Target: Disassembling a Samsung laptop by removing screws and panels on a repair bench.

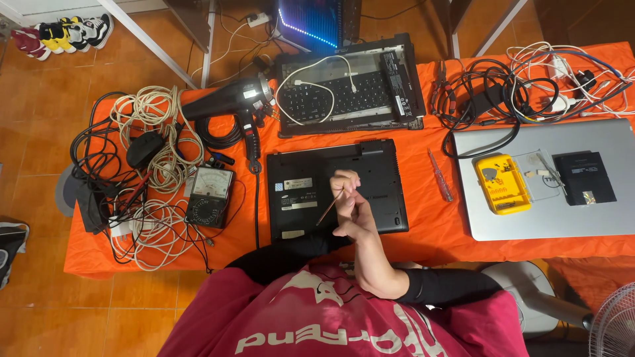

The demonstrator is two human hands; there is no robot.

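Screwdriver (329,206), thin, stiff and light, sits pinched near its upper end in the person's right hand (350,205) over the upturned black laptop (334,188) at the orange table's (436,228) near edge, best gripped by the handle; the left hand is hidden.

The left hand (331,241) cannot be made out: its black sleeve runs under the raised right hand (350,205), which also covers part of the black laptop (383,172) lying bottom up, so only the thin shaft of the tool (329,208) shows. The silver laptop (549,225) and the white fan (615,324) are cut off by the right edge. The labels on the black laptop's base are too small to tell.
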